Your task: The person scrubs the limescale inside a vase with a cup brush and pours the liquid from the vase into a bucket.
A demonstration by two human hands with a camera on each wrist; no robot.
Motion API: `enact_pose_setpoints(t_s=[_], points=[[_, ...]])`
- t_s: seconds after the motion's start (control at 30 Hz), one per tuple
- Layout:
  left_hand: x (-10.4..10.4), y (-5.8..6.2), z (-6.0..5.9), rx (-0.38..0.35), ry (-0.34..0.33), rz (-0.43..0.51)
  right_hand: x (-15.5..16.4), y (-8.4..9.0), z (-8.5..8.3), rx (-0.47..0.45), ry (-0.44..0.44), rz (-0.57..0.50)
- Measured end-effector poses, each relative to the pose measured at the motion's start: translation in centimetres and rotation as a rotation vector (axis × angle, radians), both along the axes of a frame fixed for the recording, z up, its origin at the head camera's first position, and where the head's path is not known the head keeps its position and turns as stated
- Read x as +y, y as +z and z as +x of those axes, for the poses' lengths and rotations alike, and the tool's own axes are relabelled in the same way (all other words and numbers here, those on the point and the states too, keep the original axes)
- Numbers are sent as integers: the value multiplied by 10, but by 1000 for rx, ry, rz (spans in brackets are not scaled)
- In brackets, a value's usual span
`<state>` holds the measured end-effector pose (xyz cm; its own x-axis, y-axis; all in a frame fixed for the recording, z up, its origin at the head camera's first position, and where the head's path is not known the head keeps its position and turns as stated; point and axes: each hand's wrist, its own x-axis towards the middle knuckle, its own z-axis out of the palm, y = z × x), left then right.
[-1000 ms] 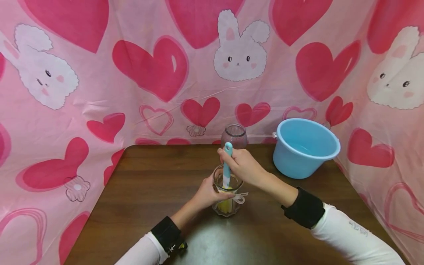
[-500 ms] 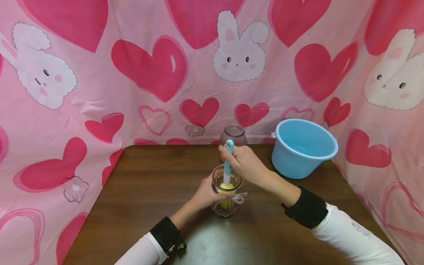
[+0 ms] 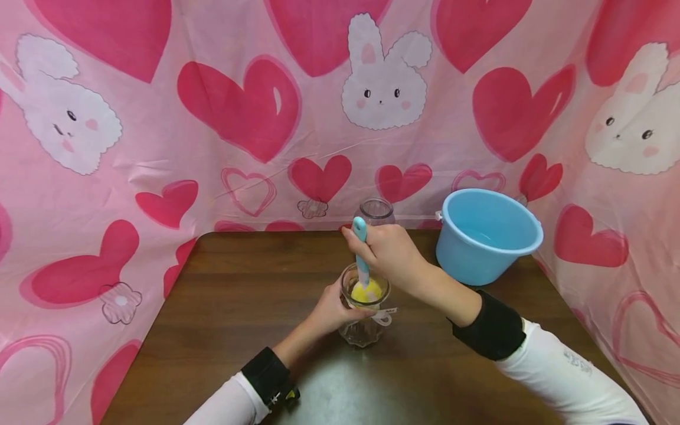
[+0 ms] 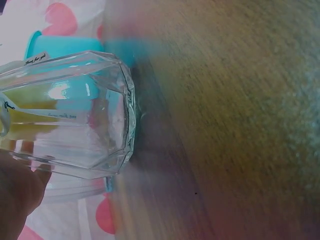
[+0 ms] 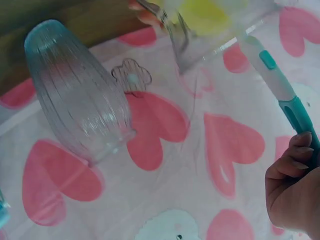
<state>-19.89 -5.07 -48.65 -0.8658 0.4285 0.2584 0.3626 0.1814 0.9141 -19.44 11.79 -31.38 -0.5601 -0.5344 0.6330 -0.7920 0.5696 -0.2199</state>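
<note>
Left hand (image 3: 332, 310) grips glass jar (image 3: 364, 313), upright at table (image 3: 239, 307) centre. Right hand (image 3: 385, 254) clasps teal brush handle (image 3: 361, 248); yellow sponge head (image 3: 366, 291) has risen from jar bottom to rim since 0.5 s ago. Wrist raised, handle near vertical.

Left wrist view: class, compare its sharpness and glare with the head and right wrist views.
Left wrist view: table smeared by blur, glass jar shows white glare. Head view: sharp, with a bright reflection on the tabletop near the sleeves. Right wrist view: ribbed vase fairly sharp, brush handle softer.
</note>
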Motion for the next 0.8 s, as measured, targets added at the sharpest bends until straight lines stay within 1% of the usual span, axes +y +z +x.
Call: enact_pose_setpoints(t_s=[0.07, 0.23, 0.3, 0.37, 0.47, 0.57, 0.63, 0.73, 0.8], points=[[0, 1, -1, -2, -6, 2, -1, -6, 0, -21, -1, 22], [0, 2, -3, -25, -30, 12, -4, -23, 0, -89, -29, 120], [0, 2, -3, -37, -28, 11, -5, -25, 0, -89, -32, 140], [0, 2, -2, -39, -16, -4, -4, -23, 0, -50, -15, 127], [-1, 1, -1, -37, -8, -19, -1, -17, 0, 57, 23, 56], [0, 1, 0, -28, 0, -26, 4, -18, 0, 138, 38, 5], [0, 1, 1, -18, 0, -24, 5, -23, 0, 153, 41, 13], [0, 2, 2, 4, 9, -39, 7, -35, 1, 136, 47, 70], [0, 2, 2, 14, 8, -39, 7, -39, 1, 128, 59, 94]])
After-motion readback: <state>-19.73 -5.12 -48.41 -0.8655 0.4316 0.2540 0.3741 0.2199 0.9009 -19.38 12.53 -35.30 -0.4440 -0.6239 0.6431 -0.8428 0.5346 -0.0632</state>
